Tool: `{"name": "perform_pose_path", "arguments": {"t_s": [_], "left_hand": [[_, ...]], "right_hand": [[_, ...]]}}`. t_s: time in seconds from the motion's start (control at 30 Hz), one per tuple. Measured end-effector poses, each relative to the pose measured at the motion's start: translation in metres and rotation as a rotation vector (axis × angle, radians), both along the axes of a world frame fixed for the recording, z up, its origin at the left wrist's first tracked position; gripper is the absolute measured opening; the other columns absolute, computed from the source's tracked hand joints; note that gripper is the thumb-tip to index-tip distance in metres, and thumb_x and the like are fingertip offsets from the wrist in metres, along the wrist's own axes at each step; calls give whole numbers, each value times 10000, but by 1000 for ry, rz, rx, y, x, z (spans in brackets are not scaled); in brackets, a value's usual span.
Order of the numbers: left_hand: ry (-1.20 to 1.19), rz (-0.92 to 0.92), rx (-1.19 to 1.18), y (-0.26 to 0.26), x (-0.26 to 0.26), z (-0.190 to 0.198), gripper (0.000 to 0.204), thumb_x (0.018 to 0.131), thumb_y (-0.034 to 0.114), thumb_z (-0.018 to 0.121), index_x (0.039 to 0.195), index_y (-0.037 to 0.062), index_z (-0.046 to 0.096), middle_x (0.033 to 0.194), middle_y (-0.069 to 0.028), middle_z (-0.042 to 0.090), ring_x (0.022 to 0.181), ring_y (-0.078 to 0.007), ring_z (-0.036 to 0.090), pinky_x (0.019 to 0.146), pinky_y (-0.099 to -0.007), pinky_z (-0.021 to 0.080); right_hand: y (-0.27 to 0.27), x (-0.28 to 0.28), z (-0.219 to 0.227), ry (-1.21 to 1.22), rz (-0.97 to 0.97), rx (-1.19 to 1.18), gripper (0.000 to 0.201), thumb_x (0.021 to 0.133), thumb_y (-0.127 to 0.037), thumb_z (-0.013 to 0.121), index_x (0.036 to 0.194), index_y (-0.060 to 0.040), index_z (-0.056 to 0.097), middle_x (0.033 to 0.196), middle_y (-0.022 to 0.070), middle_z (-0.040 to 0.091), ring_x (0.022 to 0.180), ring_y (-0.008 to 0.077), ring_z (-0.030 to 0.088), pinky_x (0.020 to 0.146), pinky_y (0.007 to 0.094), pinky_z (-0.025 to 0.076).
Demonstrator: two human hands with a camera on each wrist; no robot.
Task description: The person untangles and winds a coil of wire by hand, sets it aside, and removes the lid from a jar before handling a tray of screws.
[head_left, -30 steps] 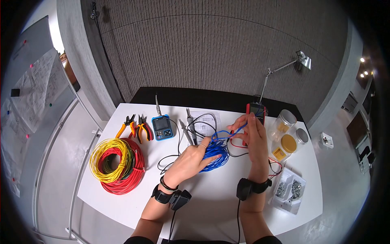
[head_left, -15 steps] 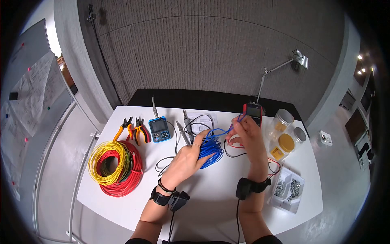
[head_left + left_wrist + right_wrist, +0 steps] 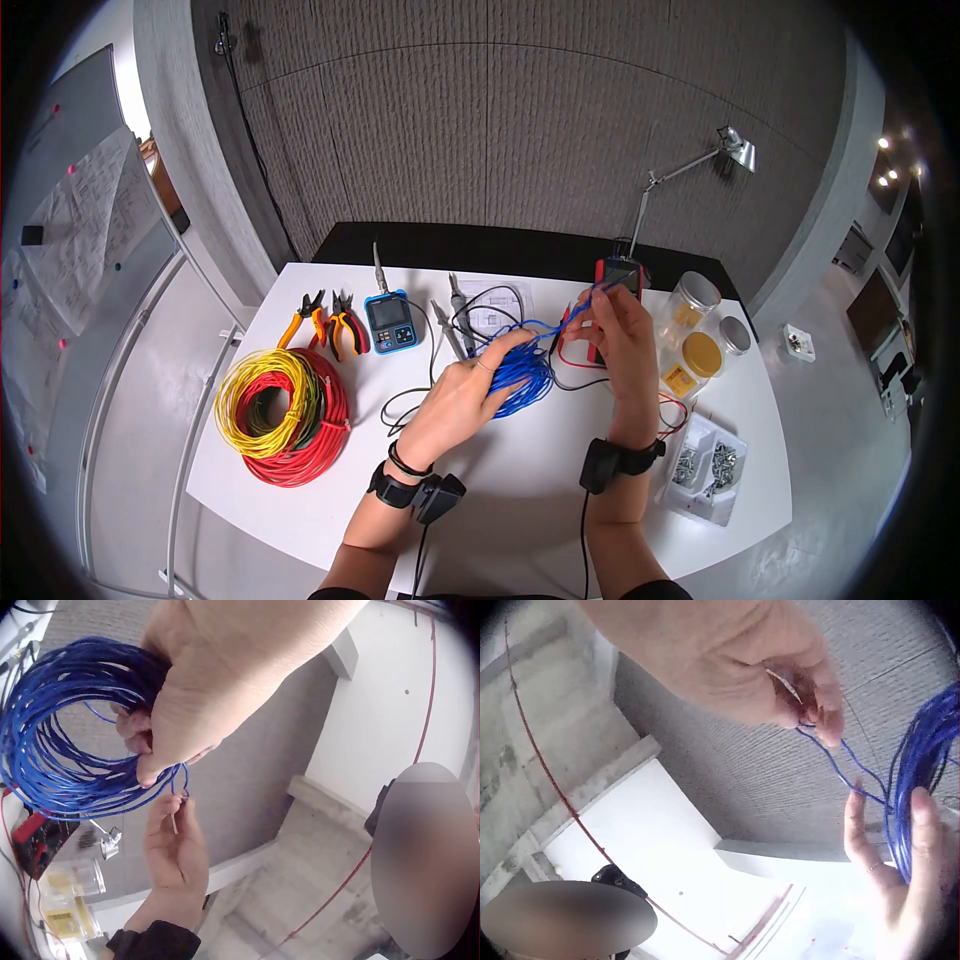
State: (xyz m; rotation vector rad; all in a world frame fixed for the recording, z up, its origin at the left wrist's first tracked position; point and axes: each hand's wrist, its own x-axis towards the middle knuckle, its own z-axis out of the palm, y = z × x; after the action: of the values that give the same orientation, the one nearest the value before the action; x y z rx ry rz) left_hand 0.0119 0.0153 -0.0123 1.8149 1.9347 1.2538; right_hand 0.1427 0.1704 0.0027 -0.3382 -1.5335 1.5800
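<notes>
1. We see the blue wire coil (image 3: 520, 375) lifted just above the white table (image 3: 520, 480), near the middle of it, between the grey probes (image 3: 455, 310) behind it and our own forearms in front.
2. Our left hand (image 3: 462, 392) has its fingers curled through and round the bundled loops, gripping the blue wire coil (image 3: 67, 735); the left wrist view shows the strands bunched under the thumb and fingertips.
3. Our right hand (image 3: 618, 335) pinches the free end of the wire (image 3: 832, 754) between thumb and fingertips, the other fingers folded loosely beside them.
4. We judge the coil light and soft: thin insulated strands that sag and spring apart, smooth enough to slide, not fragile but quick to tangle. The bundle is best held where the loops cross, as the left hand does, and the loose end close to its tip.
5. The coil has no true point. In the head view its ring looks stretched from near left to far right, though we cannot tell its tilt exactly. The free end runs from the coil up and right toward the red multimeter (image 3: 618, 275), and that short span is the wire's long axis here.
6. The yellow and red wire coils (image 3: 285, 405) lie well apart at the left.
</notes>
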Motion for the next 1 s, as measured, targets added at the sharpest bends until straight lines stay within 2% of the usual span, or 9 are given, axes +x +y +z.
{"name": "perform_pose_path", "arguments": {"t_s": [0.13, 0.2, 0.3, 0.4, 0.47, 0.63, 0.7, 0.8, 1.0], "left_hand": [[5, -59, 106, 1, -2, -1, 540, 786, 32, 594, 1271, 135, 379, 1051, -179, 607, 864, -395, 605, 730, -377, 496], [13, -93, 205, 2, 0, -1, 560, 768, 16, 596, 1264, 176, 390, 829, -214, 625, 769, -406, 600, 660, -427, 499], [31, -66, 85, 1, 1, -1, 554, 769, 9, 589, 1258, 174, 389, 800, -213, 625, 765, -410, 598, 657, -437, 496], [29, -22, 86, 3, 0, -4, 562, 772, 17, 592, 1262, 184, 374, 803, -214, 622, 755, -410, 600, 645, -443, 485], [26, -3, 107, 3, -1, -5, 564, 774, 25, 596, 1268, 160, 357, 787, -226, 615, 743, -416, 597, 634, -447, 476], [-114, 102, 160, 0, 3, -4, 579, 785, 56, 613, 1280, 63, 313, 752, -270, 588, 711, -433, 585, 602, -459, 454], [-60, 87, 10, 0, 3, -1, 599, 795, 82, 618, 1285, 13, 282, 709, -279, 574, 686, -442, 576, 588, -464, 450], [39, 59, -68, 2, 1, -4, 639, 801, 102, 621, 1315, 43, 247, 671, -264, 569, 672, -441, 575, 585, -464, 452], [16, 99, -34, 2, -1, -8, 552, 816, 101, 603, 1257, 66, 274, 763, -265, 584, 741, -438, 586, 639, -446, 459]], "right_hand": [[3, 0, -3, 134, 71, -102, 193, 939, -148, 461, 1004, 16, 536, 903, 102, 577, 788, 152, 603, 697, 294, 529], [3, 0, -4, 171, 112, -123, 200, 942, -150, 454, 1023, 15, 534, 930, 109, 575, 809, 163, 604, 725, 306, 529], [-2, 0, 3, 203, 147, -151, 181, 924, -74, 445, 1045, 29, 533, 962, 117, 577, 815, 180, 608, 756, 307, 520], [-5, 1, 7, 192, 190, -170, 223, 878, -11, 449, 1078, 53, 525, 987, 121, 579, 868, 192, 602, 793, 309, 504], [-6, 1, 7, 196, 223, -93, 284, 837, 13, 450, 1109, 64, 512, 1004, 116, 581, 917, 180, 585, 820, 301, 478], [-13, 0, 12, 95, 133, -37, 294, 827, -16, 548, 1114, 46, 519, 993, 89, 590, 928, 134, 564, 807, 253, 447], [-15, 0, 13, 33, 74, -16, 294, 821, -18, 578, 1105, 40, 525, 981, 78, 596, 914, 115, 563, 787, 233, 439], [-16, 1, 12, -46, 41, 37, 297, 819, 34, 526, 1115, 43, 518, 900, 66, 615, 874, 121, 583, 806, 236, 450], [-17, -1, 10, 20, 57, 42, 226, 865, -58, 539, 1074, 29, 539, 865, 63, 617, 803, 100, 578, 752, 224, 449]]}}
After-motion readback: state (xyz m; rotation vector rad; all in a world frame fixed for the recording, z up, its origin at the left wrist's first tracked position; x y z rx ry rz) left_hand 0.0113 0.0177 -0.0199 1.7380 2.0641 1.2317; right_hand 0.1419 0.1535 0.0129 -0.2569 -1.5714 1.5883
